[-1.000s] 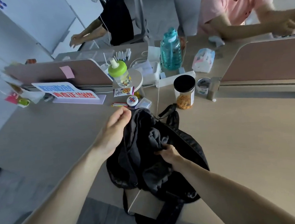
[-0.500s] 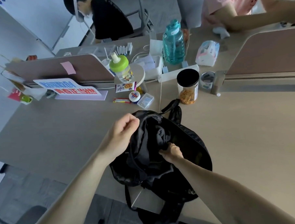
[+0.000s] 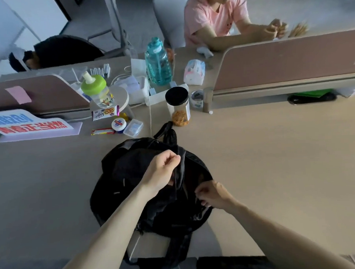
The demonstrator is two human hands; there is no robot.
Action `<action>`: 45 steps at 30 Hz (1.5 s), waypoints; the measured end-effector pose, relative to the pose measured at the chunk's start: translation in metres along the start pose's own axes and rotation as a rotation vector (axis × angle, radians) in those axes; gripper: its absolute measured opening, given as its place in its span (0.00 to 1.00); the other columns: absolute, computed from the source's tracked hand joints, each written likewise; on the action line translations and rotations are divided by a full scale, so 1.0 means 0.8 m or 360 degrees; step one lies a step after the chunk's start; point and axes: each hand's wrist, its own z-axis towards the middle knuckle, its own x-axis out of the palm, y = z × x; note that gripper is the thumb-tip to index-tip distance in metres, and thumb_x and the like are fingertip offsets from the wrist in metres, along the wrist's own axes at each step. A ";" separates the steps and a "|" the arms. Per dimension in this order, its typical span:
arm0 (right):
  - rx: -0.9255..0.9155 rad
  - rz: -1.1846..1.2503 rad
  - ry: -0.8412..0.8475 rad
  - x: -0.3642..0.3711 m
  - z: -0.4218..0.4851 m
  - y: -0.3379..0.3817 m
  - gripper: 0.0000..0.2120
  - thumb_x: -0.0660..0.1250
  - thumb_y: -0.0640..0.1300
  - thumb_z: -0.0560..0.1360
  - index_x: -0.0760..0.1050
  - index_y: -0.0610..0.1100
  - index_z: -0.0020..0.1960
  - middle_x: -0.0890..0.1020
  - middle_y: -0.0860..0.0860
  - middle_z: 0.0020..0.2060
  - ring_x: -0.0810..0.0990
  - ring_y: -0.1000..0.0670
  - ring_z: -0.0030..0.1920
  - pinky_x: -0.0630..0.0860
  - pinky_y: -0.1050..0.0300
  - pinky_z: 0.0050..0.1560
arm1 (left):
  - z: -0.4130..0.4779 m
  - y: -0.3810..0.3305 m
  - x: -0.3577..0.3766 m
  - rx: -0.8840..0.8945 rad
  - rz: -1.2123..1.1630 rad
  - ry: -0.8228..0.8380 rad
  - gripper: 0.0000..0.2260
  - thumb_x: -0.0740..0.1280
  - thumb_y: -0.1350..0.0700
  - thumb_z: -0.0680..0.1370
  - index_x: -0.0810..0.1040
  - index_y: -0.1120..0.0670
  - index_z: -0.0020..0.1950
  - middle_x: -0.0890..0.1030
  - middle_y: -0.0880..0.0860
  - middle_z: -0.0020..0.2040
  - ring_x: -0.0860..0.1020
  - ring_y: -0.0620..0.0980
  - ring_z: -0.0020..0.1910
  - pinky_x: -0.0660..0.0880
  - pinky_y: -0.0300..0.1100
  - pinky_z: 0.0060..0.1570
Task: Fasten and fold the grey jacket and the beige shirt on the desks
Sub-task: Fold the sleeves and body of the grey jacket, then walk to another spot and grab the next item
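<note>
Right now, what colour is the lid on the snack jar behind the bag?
Black lid on the clear jar, seen in the head view.

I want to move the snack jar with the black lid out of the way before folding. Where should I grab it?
Grip the jar around its clear body below the black lid, coming from the near right side: it stands upright, open desk lies there, and boxes crowd its far left.
</note>
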 end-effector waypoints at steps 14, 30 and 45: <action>0.0086 0.0130 -0.0380 -0.098 -0.116 -0.109 0.09 0.64 0.37 0.77 0.82 0.41 0.43 0.81 0.47 0.30 0.80 0.51 0.29 0.77 0.55 0.33 | -0.007 0.078 0.136 -0.0419 0.0828 0.0308 0.04 0.65 0.53 0.78 0.76 0.52 0.45 0.79 0.45 0.41 0.79 0.47 0.42 0.78 0.42 0.48; 0.0165 0.0259 -0.1139 -0.148 -0.235 -0.167 0.12 0.65 0.45 0.78 0.82 0.45 0.39 0.76 0.55 0.25 0.70 0.56 0.26 0.66 0.61 0.29 | -0.021 -0.017 0.251 0.0394 0.1041 0.0460 0.09 0.65 0.52 0.79 0.73 0.51 0.39 0.69 0.46 0.24 0.69 0.44 0.27 0.64 0.41 0.34; 0.0986 0.0377 -0.2039 0.126 -0.532 -0.230 0.17 0.67 0.42 0.77 0.73 0.53 0.31 0.75 0.60 0.26 0.73 0.62 0.26 0.67 0.69 0.28 | -0.217 -0.007 0.344 0.1078 0.0815 0.1551 0.11 0.68 0.53 0.78 0.72 0.46 0.36 0.75 0.45 0.29 0.72 0.42 0.29 0.69 0.41 0.35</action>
